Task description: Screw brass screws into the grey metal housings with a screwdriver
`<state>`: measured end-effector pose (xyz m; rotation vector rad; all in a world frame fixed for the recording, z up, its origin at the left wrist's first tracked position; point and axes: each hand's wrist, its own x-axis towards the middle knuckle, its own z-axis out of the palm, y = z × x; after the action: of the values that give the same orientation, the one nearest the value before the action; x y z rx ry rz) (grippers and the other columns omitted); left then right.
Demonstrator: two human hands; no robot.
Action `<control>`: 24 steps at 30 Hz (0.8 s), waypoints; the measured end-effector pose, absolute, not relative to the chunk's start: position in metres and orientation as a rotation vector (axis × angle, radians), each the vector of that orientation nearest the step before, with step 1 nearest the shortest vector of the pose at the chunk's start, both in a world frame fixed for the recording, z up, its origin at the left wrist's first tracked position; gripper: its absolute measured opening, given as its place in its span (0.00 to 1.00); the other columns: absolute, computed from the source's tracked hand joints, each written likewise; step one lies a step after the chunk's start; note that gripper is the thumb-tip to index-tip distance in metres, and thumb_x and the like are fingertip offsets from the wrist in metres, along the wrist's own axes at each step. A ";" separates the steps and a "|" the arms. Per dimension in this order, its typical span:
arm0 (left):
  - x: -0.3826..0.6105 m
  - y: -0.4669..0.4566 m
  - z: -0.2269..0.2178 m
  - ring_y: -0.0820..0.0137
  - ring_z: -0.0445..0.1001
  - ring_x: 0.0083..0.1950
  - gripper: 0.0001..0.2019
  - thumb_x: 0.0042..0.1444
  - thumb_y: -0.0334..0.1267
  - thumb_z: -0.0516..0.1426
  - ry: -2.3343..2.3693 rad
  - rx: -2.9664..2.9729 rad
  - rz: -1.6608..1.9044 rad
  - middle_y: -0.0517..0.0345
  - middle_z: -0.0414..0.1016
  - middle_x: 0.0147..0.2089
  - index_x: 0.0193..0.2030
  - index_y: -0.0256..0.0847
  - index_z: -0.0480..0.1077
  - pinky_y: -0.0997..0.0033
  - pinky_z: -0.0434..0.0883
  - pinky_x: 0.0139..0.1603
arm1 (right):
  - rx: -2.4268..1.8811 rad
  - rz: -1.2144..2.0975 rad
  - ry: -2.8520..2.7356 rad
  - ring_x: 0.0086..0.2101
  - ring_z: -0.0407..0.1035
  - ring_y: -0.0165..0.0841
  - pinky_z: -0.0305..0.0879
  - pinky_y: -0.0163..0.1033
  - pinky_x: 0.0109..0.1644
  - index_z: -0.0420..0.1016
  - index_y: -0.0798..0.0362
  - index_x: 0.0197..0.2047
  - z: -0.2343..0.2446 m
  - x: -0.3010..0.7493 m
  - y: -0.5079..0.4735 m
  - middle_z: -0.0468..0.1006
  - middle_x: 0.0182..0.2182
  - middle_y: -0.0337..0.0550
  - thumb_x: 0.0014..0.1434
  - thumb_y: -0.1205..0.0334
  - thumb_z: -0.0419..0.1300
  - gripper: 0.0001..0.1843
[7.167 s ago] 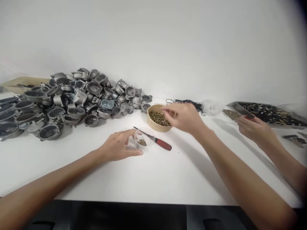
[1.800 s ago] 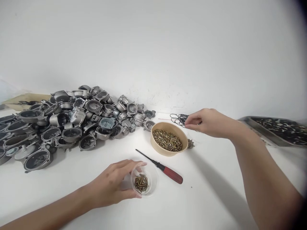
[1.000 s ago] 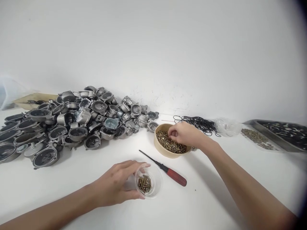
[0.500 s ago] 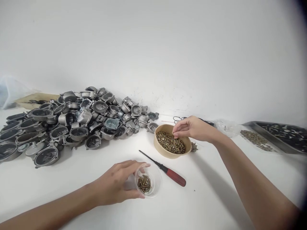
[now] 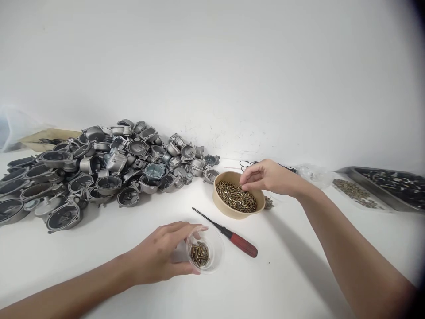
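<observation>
My left hand (image 5: 166, 253) is closed around the side of a small clear plastic cup (image 5: 215, 252), tilted toward me. A small heap of brass-coloured screws (image 5: 199, 254) lies inside it. Over the right part of a tan paper bowl (image 5: 229, 210), my right hand (image 5: 260, 177) holds its fingertips pinched together. Many more brass-coloured screws (image 5: 235, 197) fill that bowl. Whatever is between the right fingertips is too small to make out. Between the cup and the bowl lies a screwdriver (image 5: 244, 244) with a red and black handle, its tip pointing to the far left.
Grey metal round housings (image 5: 109, 184) are piled across the left of the white table. At the far right stands a dark metal tray (image 5: 375, 186) of black parts, beside a flat spread of small parts (image 5: 355, 192). Clear plastic (image 5: 314, 176) lies near the wall.
Almost nothing differs. My right hand stays pinched over the bowl with a very slight shift, and my left hand keeps the cup in the same spot.
</observation>
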<state>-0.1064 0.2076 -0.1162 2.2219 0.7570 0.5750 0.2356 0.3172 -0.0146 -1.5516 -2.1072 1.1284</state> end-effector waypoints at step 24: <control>-0.107 0.207 -0.117 0.61 0.73 0.58 0.39 0.60 0.45 0.66 0.776 2.228 0.550 0.58 0.73 0.60 0.72 0.62 0.51 0.60 0.73 0.60 | -1.433 0.662 -2.665 0.33 0.76 0.33 0.72 0.40 0.43 0.85 0.51 0.47 -0.050 0.209 0.325 0.85 0.41 0.43 0.58 0.66 0.61 0.15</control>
<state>-0.1075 0.2067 -0.1174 2.2279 0.7763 0.5500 0.2087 0.3250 -0.0503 -1.4329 -2.6652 0.6624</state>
